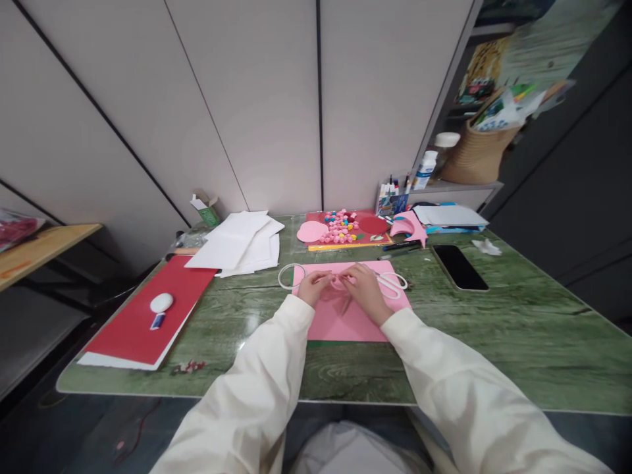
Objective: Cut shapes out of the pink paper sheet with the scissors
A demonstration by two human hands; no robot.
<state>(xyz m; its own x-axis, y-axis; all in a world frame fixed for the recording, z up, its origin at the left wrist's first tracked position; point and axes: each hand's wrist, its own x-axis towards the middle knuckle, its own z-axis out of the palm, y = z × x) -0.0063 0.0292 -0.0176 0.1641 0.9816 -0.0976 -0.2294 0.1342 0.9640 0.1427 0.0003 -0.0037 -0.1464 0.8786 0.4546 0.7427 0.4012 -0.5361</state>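
My left hand (315, 288) and my right hand (366, 289) meet above a pink sheet (363, 328) on the table. Both are closed, thumbs and fingers pinching a small pink piece (337, 283), seemingly paper; its exact shape is blurred and partly covered by the fingers. Beside my right hand, scissors with white handles (394, 286) rest over the sheet's right edge, their blades hidden. A white loop (281, 276) shows left of my left hand; I cannot tell what it belongs to. Below the fingers lies a thin brownish stick-like thing (345, 305).
Behind the hands are small pink and coloured pieces (340, 227) on a red sheet, with a pink cutout (409, 227) beside them. A phone (460, 267) lies right. White paper (237, 242) and a red sheet (135, 316) lie left. A pen holder (392, 197) stands at the wall.
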